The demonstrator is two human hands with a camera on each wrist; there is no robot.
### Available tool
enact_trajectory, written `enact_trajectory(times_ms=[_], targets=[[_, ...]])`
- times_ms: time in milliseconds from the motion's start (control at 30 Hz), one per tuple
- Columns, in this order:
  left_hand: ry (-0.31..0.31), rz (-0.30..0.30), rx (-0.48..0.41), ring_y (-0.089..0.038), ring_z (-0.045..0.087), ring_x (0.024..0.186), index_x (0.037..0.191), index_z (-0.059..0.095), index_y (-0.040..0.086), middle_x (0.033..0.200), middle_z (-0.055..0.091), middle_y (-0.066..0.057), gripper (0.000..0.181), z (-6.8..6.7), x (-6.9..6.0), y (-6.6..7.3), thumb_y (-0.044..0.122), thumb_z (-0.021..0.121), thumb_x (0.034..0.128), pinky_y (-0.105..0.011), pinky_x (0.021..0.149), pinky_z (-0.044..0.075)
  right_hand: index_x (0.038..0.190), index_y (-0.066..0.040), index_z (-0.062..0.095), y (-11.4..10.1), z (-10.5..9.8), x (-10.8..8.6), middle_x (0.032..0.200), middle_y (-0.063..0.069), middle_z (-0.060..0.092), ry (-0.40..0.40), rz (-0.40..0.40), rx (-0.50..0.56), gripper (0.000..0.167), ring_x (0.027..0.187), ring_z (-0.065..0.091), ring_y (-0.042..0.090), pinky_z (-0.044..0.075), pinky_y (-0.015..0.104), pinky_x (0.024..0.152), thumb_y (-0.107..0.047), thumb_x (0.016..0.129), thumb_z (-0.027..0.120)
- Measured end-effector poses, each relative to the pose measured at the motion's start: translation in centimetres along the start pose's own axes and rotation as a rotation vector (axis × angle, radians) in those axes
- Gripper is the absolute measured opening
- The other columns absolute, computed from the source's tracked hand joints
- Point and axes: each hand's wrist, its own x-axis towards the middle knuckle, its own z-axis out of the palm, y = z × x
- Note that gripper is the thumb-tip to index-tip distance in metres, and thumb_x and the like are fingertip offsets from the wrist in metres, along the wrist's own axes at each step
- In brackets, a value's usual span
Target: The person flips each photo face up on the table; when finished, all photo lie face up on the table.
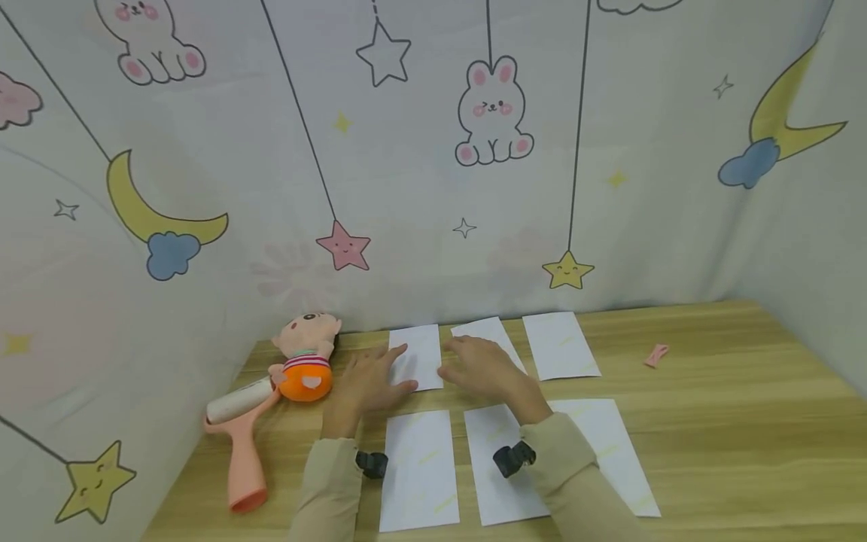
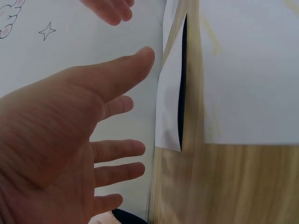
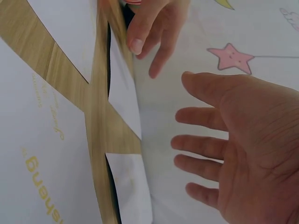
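Note:
White sheets of paper lie on the wooden table in a back row of three and a front row of three. My left hand point(image 1: 369, 384) is over the left edge of the back-left sheet point(image 1: 418, 361), thumb and fingers spread. On that sheet's other side hovers my right hand point(image 1: 484, 366), partly covering the back-middle sheet point(image 1: 497, 335). Both wrist views show straight, parted fingers and bare palms, with nothing held. The right forearm hides part of the front-middle sheet point(image 1: 493, 467) and front-right sheet point(image 1: 619, 452). Nearer me lies the front-left sheet point(image 1: 420, 474).
Left of the sheets, a plush toy point(image 1: 306, 361) in orange leans near the curtain, beside a pink-handled lint roller point(image 1: 245, 444). A small pink bow point(image 1: 655, 355) lies to the right. The back-right sheet point(image 1: 561, 346) is near the printed curtain point(image 1: 420, 165).

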Motion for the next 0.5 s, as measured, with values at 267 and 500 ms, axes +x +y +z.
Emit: enact_trajectory(times_ms=[267,500], targets=[[-0.030,-0.013,-0.001,-0.050,0.038,0.137,0.154,0.042,0.020,0.153,0.042,-0.021,0.072,0.2,0.0,0.2,0.049,0.066,0.0923,-0.066,0.113,0.021,0.143,-0.003,0.052,0.4,0.8,0.3,0.141,0.016,0.057,-0.065,0.041,0.041,0.056,0.133,0.050,0.035,0.038,0.049,0.110,-0.035,0.098,0.060],[-0.075,-0.005,0.012,-0.043,0.039,0.139,0.154,0.042,0.021,0.151,0.045,-0.019,0.072,0.4,-0.1,0.0,0.050,0.065,0.0925,-0.064,0.114,0.022,0.146,0.001,0.047,0.1,1.8,0.5,0.110,0.016,0.070,-0.120,0.058,0.058,0.058,0.096,0.065,0.026,0.050,0.043,0.090,-0.029,0.098,0.060]])
